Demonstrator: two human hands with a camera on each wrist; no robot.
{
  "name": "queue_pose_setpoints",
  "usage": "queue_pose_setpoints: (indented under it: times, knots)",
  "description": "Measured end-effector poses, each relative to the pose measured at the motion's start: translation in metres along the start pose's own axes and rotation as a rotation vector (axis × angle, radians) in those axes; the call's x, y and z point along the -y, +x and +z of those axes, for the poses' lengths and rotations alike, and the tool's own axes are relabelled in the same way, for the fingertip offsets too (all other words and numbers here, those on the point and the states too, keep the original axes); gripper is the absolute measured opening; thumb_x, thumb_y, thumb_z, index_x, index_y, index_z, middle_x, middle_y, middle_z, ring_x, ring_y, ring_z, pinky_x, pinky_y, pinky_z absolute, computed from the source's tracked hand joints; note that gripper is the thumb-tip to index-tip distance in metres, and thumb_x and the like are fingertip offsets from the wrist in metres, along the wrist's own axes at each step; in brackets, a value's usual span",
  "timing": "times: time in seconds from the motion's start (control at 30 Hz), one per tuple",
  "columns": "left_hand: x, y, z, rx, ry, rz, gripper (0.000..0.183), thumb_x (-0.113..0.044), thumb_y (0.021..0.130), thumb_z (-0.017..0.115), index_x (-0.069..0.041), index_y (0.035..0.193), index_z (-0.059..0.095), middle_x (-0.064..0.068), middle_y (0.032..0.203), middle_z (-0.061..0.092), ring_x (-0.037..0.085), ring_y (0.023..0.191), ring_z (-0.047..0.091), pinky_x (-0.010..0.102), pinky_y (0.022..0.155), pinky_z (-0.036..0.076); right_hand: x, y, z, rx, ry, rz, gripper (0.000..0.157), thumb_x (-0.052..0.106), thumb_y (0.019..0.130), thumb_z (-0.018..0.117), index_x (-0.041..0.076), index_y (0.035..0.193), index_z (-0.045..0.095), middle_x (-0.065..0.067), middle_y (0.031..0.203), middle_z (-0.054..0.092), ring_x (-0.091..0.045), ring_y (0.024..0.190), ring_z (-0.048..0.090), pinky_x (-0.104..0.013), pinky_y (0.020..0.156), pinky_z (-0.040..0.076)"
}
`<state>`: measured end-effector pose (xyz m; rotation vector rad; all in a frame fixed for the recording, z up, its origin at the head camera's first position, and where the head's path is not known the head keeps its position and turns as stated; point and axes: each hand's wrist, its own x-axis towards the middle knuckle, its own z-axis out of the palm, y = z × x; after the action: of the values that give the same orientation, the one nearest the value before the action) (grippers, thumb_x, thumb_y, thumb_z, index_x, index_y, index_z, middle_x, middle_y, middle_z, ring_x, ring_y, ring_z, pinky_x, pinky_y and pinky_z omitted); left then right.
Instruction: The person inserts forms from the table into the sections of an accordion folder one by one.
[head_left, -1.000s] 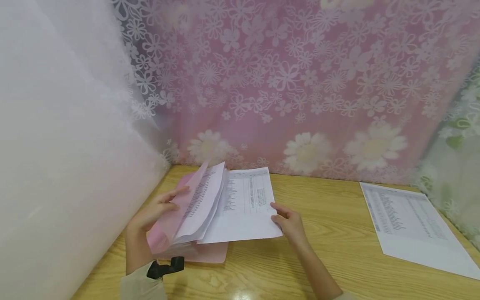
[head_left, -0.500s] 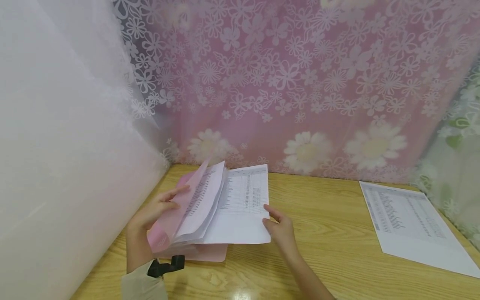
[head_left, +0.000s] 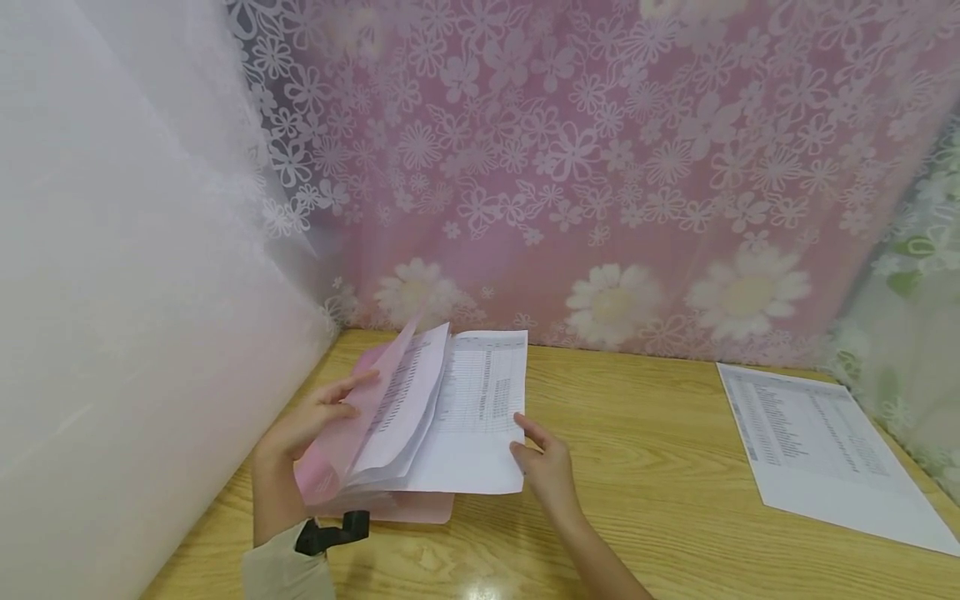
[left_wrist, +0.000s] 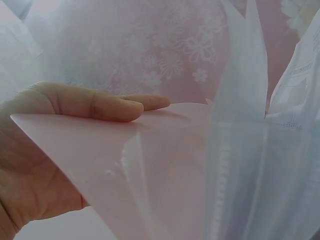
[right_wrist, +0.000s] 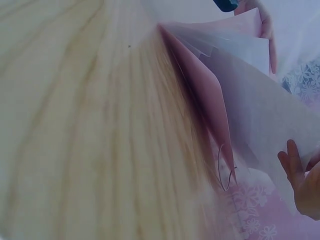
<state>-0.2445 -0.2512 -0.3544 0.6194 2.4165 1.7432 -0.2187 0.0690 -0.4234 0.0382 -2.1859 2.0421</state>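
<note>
A pink folder point(head_left: 341, 446) with clear sleeves stands part open on the left of the table. My left hand point(head_left: 300, 425) holds its raised cover point(left_wrist: 165, 160), the thumb on the near face in the left wrist view. Beside the cover, another printed page point(head_left: 405, 392) fans up among the sleeves. My right hand point(head_left: 551, 475) pinches a printed sheet point(head_left: 472, 467) by its right edge, between thumb and fingers. That sheet's left part is hidden behind the fanned pages. In the right wrist view, the sheet's pale back point(right_wrist: 270, 110) slopes out of the folder.
Another printed sheet point(head_left: 862, 500) lies flat at the right of the wooden table point(head_left: 660, 433). A pink floral curtain point(head_left: 570, 167) hangs along the back edge, and a white sheet-like wall point(head_left: 135, 292) bounds the left. A thin loop point(right_wrist: 225, 175) hangs at the folder's edge.
My right hand has moved left with the printed sheet, so more of it is behind the fanned pages. The left hand and the folder cover have stayed in place.
</note>
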Motion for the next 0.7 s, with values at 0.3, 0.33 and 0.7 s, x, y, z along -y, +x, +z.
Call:
queue_pose_setpoints:
  times: [0.3, 0.33, 0.7]
  knots:
    - [-0.002, 0.000, 0.000, -0.002, 0.004, 0.015, 0.051, 0.002, 0.087, 0.049, 0.002, 0.137, 0.040, 0.016, 0.143, 0.031, 0.030, 0.131, 0.015, 0.043, 0.097, 0.020, 0.002, -0.004, 0.001, 0.025, 0.012, -0.011, 0.041, -0.002, 0.086, 0.055, -0.003, 0.127, 0.052, -0.029, 0.132, 0.039, -0.006, 0.049, 0.043, -0.019, 0.055, 0.042]
    - [-0.002, 0.000, 0.000, 0.000, 0.005, 0.014, 0.051, 0.002, 0.087, 0.049, 0.002, 0.137, 0.040, 0.016, 0.143, 0.031, 0.030, 0.131, 0.015, 0.042, 0.097, 0.021, 0.002, -0.003, 0.001, 0.019, 0.007, -0.006, 0.041, -0.002, 0.086, 0.055, -0.002, 0.126, 0.053, -0.028, 0.131, 0.041, -0.007, 0.050, 0.042, -0.019, 0.054, 0.042]
    - [-0.002, -0.001, 0.001, 0.003, 0.007, 0.018, 0.051, 0.001, 0.087, 0.049, 0.002, 0.137, 0.040, 0.018, 0.144, 0.030, 0.033, 0.131, 0.015, 0.048, 0.097, 0.019, -0.002, 0.004, 0.013, 0.029, 0.014, 0.019, 0.039, -0.003, 0.085, 0.055, -0.004, 0.124, 0.054, -0.028, 0.127, 0.044, -0.035, 0.099, 0.056, -0.035, 0.076, 0.049]
